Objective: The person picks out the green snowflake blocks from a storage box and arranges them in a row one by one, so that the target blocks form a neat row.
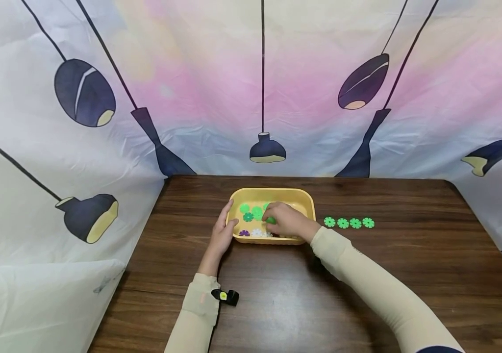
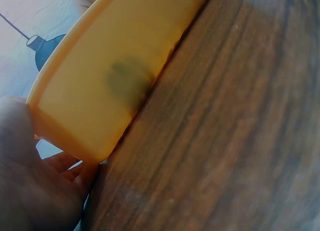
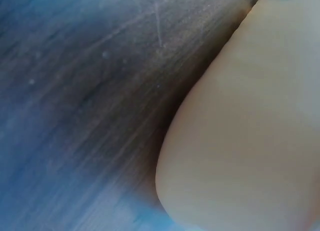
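Observation:
A yellow plastic tray (image 1: pixel 273 190) stands on the table, with loose snowflake discs in it. My left hand (image 1: pixel 222 236) grips its left end, thumb at the rim. In the left wrist view, the left hand (image 2: pixel 30 176) has its fingers low against the outside of the tray (image 2: pixel 95 86). My right hand (image 1: pixel 287 219) reaches into the tray from the right, fingertips curled down and pinching a green snowflake disc (image 1: pixel 270 220). Light green discs (image 1: pixel 257 211), a darker green disc (image 1: pixel 248 216), a purple disc (image 1: pixel 244 233) and a white disc (image 1: pixel 256 233) lie left of it.
Several green discs (image 1: pixel 342 223) lie in a row on the brown wooden table (image 1: pixel 260 294), right of the tray. A cloth backdrop (image 1: pixel 215 98) with printed lamps hangs behind. The right wrist view holds mostly sleeve (image 3: pixel 245 121) and blurred tabletop.

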`<action>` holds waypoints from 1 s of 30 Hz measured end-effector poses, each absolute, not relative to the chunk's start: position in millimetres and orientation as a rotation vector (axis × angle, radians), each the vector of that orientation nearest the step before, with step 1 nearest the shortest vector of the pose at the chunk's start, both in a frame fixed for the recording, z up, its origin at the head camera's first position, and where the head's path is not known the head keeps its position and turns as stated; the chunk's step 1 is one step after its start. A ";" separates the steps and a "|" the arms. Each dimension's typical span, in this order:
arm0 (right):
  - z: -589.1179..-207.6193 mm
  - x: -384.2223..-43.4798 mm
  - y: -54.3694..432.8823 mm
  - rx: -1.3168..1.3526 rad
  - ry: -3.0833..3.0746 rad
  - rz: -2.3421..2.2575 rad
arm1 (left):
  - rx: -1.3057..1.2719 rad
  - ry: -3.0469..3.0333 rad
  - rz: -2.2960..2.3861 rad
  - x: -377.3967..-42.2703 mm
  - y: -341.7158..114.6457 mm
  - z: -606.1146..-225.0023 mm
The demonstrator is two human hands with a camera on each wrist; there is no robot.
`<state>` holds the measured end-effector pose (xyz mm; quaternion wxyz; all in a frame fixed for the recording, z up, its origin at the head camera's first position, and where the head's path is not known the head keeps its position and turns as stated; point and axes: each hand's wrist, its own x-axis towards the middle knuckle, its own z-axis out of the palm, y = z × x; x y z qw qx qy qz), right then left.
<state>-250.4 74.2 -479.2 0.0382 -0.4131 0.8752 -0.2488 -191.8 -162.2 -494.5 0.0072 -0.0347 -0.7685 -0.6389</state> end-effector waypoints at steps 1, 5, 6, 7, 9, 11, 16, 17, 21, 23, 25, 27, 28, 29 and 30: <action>-478.6 -250.2 74.4 -1.267 2.688 -0.762 | -0.106 -2.406 -1.995 -191.8 -162.3 -494.2; -478.4 -249.4 75.1 -1.254 2.704 -0.767 | -0.098 -2.411 -1.990 -191.4 -162.4 -493.2; -478.7 -249.1 75.4 -1.249 2.704 -0.769 | -0.099 -2.411 -1.989 -191.5 -162.4 -493.1; -479.1 -248.8 75.7 -1.242 2.706 -0.767 | -0.102 -2.411 -1.990 -191.5 -162.4 -493.1; -479.2 -247.9 76.7 -1.229 2.708 -0.763 | -0.106 -2.408 -1.993 -191.5 -162.4 -493.3; -478.7 -246.9 78.1 -1.220 2.709 -0.760 | -0.109 -2.408 -1.997 -191.3 -162.3 -493.7; -473.9 -244.7 83.5 -1.200 2.715 -0.751 | -0.107 -2.407 -2.001 -190.7 -162.4 -494.3; -472.7 -244.3 84.9 -1.200 2.719 -0.749 | -0.107 -2.405 -2.000 -190.7 -162.4 -494.3; -467.2 -243.4 90.7 -1.232 2.737 -0.732 | -0.100 -2.404 -2.000 -190.0 -162.3 -494.4; -464.3 -243.0 94.1 -1.267 2.746 -0.721 | -0.096 -2.405 -2.002 -189.7 -162.2 -494.4; -460.7 -242.7 98.1 -1.294 2.750 -0.717 | -0.096 -2.408 -2.002 -189.4 -162.2 -494.3; -456.6 -242.2 102.8 -1.309 2.752 -0.719 | -0.092 -2.409 -2.002 -189.5 -162.2 -493.9; -454.3 -242.0 105.4 -1.310 2.752 -0.722 | -0.092 -2.411 -2.001 -189.6 -162.2 -493.6; -451.9 -241.8 107.9 -1.309 2.753 -0.724 | -0.091 -2.413 -2.001 -189.8 -162.2 -493.4; -449.6 -241.5 110.5 -1.310 2.754 -0.723 | -0.091 -2.416 -2.000 -189.9 -162.3 -493.1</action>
